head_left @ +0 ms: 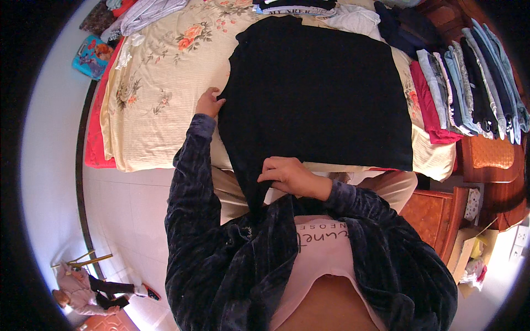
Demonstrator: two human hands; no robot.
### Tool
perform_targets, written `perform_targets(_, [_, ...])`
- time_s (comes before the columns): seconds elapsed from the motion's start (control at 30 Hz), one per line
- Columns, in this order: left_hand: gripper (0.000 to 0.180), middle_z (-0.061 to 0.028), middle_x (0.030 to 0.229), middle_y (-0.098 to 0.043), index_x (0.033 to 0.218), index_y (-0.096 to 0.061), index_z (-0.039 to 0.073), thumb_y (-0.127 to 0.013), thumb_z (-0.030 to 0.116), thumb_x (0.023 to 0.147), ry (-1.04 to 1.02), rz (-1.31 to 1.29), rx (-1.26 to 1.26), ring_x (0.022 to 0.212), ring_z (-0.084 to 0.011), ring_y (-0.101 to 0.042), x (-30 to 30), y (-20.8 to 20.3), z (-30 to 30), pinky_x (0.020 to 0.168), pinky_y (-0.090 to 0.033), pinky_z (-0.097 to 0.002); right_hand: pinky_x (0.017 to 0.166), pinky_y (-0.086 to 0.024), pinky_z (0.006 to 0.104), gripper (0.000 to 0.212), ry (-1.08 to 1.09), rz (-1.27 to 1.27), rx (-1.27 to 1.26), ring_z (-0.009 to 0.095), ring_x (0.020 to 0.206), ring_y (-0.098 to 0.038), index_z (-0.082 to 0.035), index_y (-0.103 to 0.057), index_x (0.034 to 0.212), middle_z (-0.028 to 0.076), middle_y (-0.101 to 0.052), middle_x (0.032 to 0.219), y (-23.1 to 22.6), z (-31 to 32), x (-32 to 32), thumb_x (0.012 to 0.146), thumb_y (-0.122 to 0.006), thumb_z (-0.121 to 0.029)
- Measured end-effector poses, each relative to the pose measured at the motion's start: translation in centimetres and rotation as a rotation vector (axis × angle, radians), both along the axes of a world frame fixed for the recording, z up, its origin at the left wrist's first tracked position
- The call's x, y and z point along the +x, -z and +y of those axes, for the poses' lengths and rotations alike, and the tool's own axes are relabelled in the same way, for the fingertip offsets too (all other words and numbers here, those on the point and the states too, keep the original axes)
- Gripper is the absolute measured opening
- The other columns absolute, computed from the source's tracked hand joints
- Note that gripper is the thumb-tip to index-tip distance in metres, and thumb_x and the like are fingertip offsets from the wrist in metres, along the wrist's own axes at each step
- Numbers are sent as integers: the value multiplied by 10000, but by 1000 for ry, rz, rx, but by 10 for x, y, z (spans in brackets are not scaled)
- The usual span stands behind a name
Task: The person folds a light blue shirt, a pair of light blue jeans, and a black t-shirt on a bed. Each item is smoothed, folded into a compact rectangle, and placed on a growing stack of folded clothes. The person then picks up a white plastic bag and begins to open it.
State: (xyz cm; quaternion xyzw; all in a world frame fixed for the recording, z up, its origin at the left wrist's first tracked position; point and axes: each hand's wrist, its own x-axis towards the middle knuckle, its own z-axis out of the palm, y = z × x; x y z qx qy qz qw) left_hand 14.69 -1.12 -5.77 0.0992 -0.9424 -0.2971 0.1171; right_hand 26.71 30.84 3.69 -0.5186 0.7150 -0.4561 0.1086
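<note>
A large black garment [320,94], apparently a top, is spread over the bed, its far edge reaching toward the folded clothes at the back. One narrow part, like a sleeve, hangs off the near bed edge toward my lap. My right hand [291,176] pinches this hanging part between thumb and fingers. At the garment's left edge, my left hand [208,103] grips the cloth with thumb and fingertips; the exact fold between them is hard to see against the black.
A floral cream bedsheet [160,121] covers the bed. Folded jeans and other clothes [469,88] stand in a row at right, beside a wooden chair [488,151]. Folded clothes [295,6] lie at the back. A person [88,287] sits at lower left.
</note>
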Motion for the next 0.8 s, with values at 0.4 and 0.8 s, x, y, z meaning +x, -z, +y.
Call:
perform_targets(0.4, [241,-165,772,-620,801,-597,18,-734,187,697,64,-63,-24,714,-305,-611,-10,9,-10,663,-491,-384,692,-472,355,278,-20,-20,46,260,833,-564,-86,-645,885,57,-549,841,0,0,1,618,-675,-15])
perform_targets(0.8, [122,-43,554,-544,809,-597,65,-670,162,802,-188,-201,780,406,-113,-463,10,1,-37,364,-347,-256,669,-469,359,254,-12,-29,-30,257,824,-563,-87,-629,885,54,-539,826,2,0,-1,641,-683,-40])
